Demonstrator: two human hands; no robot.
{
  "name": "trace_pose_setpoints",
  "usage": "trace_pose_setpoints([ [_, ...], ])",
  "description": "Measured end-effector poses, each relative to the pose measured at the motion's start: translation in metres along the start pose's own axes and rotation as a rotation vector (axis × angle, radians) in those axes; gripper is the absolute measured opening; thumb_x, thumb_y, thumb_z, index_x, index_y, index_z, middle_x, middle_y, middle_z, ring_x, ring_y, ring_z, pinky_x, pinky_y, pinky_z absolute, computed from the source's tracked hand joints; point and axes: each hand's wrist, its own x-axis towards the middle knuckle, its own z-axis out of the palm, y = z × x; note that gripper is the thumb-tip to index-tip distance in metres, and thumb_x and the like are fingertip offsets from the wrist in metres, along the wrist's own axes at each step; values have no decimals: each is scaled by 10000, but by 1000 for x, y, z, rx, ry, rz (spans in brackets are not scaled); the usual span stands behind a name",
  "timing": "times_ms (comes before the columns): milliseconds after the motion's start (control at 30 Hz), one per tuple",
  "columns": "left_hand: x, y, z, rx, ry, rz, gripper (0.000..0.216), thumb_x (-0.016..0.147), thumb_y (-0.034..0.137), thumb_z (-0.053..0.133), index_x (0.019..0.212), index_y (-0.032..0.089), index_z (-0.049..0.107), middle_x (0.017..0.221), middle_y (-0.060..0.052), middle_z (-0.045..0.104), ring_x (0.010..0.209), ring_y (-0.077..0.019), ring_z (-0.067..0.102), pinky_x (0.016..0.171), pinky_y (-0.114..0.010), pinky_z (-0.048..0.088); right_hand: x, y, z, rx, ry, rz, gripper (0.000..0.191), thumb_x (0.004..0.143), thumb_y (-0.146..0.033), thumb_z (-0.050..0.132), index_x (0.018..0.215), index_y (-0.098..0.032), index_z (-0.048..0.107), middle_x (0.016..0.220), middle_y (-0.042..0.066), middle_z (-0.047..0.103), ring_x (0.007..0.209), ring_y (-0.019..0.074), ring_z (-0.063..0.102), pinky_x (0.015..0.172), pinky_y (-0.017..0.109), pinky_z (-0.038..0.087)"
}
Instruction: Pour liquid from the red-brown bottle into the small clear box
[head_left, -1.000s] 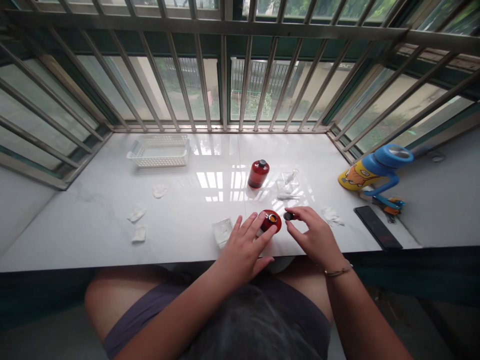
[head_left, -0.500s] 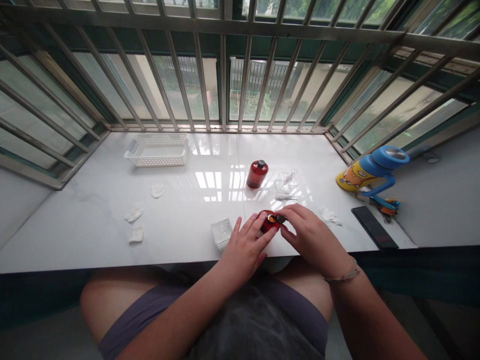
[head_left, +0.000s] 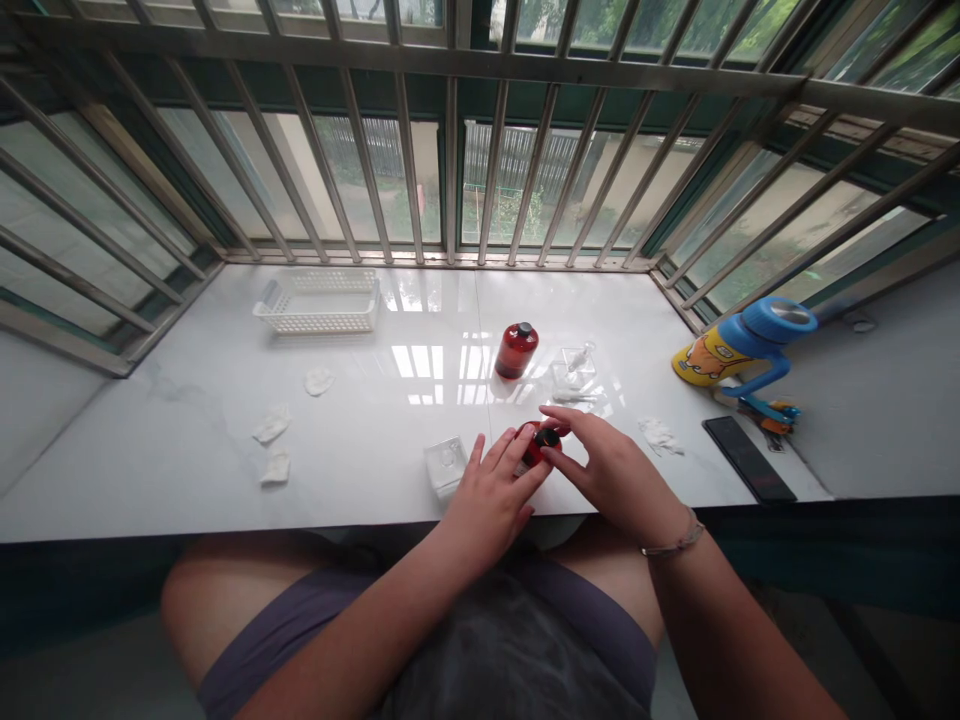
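Observation:
A red bottle (head_left: 534,455) stands near the table's front edge, partly hidden by my fingers. My left hand (head_left: 491,490) wraps round its side and steadies it. Over the bottle's mouth sits a black cap (head_left: 547,437), pinched between the thumb and fingers of my right hand (head_left: 604,460). Just left of the bottle is a clear square container (head_left: 446,465). Farther back, a second red bottle (head_left: 517,352) stands upright with its black cap on. To its right lies a clear square piece (head_left: 574,368) with a small clear dropper-like item on it.
A white perforated basket (head_left: 319,305) is at the back left. Crumpled white pads (head_left: 271,425) lie on the left, another white wad (head_left: 660,436) on the right. A phone (head_left: 748,458), keys (head_left: 776,415) and a blue-and-yellow water bottle (head_left: 739,340) line the right side. Metal bars (head_left: 495,160) close off the back.
My right hand has moved the black cap left, from beside the open bottle mouth onto it. The mouth is now covered. My left hand keeps its hold.

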Motion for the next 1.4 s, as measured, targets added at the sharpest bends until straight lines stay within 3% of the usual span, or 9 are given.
trace_pose_setpoints([
  [267, 0, -1, 2, -10, 4, -1, 871, 916, 140, 733, 1669, 350, 351, 1830, -95, 140, 1677, -359, 226, 1313, -727, 273, -7, 0, 7, -20, 49, -4, 376, 1076, -312, 591, 1450, -268, 584, 1350, 99, 737, 1155, 268, 746, 998, 452, 634],
  [500, 1, 1, 0, 3, -4, -6, 844, 913, 134, 741, 1651, 334, 383, 1826, -108, 154, 1670, -364, 250, 1304, -737, 286, 1, -3, 3, -81, -8, -87, 180, 1071, -239, 570, 1224, -250, 663, 1139, 91, 757, 1058, 272, 728, 933, 453, 623],
  [800, 0, -1, 2, -10, 16, -1, 778, 917, 131, 726, 1611, 326, 435, 1822, -104, 183, 1669, -350, 258, 1311, -722, 288, 0, -5, 8, -131, 16, -113, 223, 1068, -230, 578, 1270, -271, 663, 1179, 92, 733, 1109, 290, 695, 956, 467, 594],
  [900, 0, -1, 3, -5, 17, -7, 765, 923, 137, 720, 1608, 330, 441, 1823, -98, 182, 1667, -349, 262, 1313, -719, 290, -2, -9, 4, -185, 9, -80, 192, 1077, -313, 599, 1248, -247, 656, 1095, 97, 725, 1029, 294, 690, 898, 458, 576],
  [1067, -1, -2, 4, -16, 17, -4, 838, 924, 123, 720, 1646, 378, 381, 1825, -92, 183, 1664, -353, 272, 1308, -726, 288, -12, -9, -1, -207, 100, 28, 233, 1061, -456, 631, 968, -243, 615, 898, 69, 679, 857, 269, 650, 795, 436, 531],
  [1167, -1, -2, 4, -28, 24, -5, 860, 920, 117, 719, 1654, 391, 363, 1826, -90, 180, 1665, -353, 269, 1314, -723, 278, -17, -9, 0, -80, 121, 34, 187, 1067, -438, 617, 1090, -253, 599, 1102, 96, 715, 1054, 294, 673, 937, 459, 544],
  [1267, 0, -2, 4, -24, 21, -4, 836, 923, 120, 714, 1648, 372, 383, 1826, -99, 173, 1664, -358, 267, 1318, -719, 272, -21, -11, 3, 46, 67, 30, 263, 1079, -414, 587, 1292, -264, 550, 1315, 111, 683, 1218, 292, 650, 1040, 460, 540],
  [1400, 0, -2, 2, -7, 7, -7, 869, 927, 107, 698, 1669, 384, 341, 1827, -101, 169, 1664, -357, 269, 1306, -729, 285, -23, -10, 6, -16, 157, 147, 207, 1076, -462, 570, 1106, -258, 559, 1032, 79, 673, 979, 277, 657, 878, 435, 558],
])
